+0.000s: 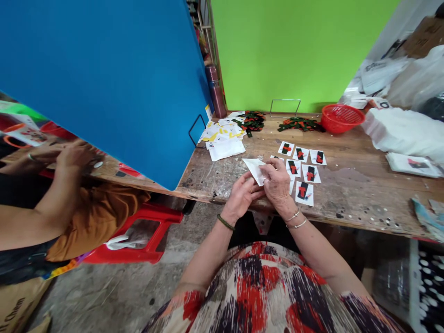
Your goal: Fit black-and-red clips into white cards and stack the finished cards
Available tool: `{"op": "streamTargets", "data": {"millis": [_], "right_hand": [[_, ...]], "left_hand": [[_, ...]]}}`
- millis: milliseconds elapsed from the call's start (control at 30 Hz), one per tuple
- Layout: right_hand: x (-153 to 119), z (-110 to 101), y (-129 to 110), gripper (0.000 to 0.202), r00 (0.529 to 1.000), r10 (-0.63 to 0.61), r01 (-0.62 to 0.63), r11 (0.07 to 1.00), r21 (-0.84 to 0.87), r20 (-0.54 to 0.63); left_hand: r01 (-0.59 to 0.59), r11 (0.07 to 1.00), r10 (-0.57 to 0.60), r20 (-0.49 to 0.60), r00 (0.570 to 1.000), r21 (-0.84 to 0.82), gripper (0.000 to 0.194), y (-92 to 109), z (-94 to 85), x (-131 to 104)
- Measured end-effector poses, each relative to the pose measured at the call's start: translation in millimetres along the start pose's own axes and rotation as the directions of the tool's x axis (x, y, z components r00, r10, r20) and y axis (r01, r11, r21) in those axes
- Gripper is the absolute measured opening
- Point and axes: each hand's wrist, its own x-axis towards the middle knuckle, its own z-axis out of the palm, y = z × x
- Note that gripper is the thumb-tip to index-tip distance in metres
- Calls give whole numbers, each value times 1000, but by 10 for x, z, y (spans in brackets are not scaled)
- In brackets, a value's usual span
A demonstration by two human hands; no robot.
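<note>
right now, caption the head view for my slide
Left hand and right hand hold a white paper-like piece near small cards on a wooden table.

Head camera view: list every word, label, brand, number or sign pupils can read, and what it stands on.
"Chem": brown cardboard box, bottom left; the letters before it are incomplete at the picture edge.
Too blurred: lettering on the brown cardboard carton, top right, and the white plastic bag near it.
Too small: print on the small white cards with black and red pieces.
</note>
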Motion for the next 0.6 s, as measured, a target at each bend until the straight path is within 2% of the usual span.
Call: {"op": "streamTargets", "data": {"millis": [67,133,200,300,367,433,500,600], "right_hand": [[-58,-5,-32,23,998,-61,60,997,49,16],[-117,0,-76,19,995,-95,94,994,58,20],[-157,10,-99,23,997,-80,81,995,54,-24],[-176,41,-78,46,996,6,8,988,152,-91],[-176,71,-58,58,996,60,-45,972,229,-62],[-177,98,-66,64,994,107,-101,962,255,-11],[-177,109,-105,59,989,150,-143,959,243,-8],[-171,81,-181,41,981,180,-158,961,227,-77]], "left_hand": [[25,985,-39,-75,996,-173,34,76,31,80],[33,965,-87,-199,976,-260,27,119,54,169],[36,949,-126,-271,954,-315,23,131,70,217],[28,928,-117,-220,968,-371,26,120,96,185],[25,929,-89,-157,984,-369,26,103,129,136],[11,942,-69,-160,985,-335,25,74,177,105],[-16,958,-48,-214,976,-287,24,35,228,106],[-39,970,-28,-264,964,-242,25,-2,278,156]]}}
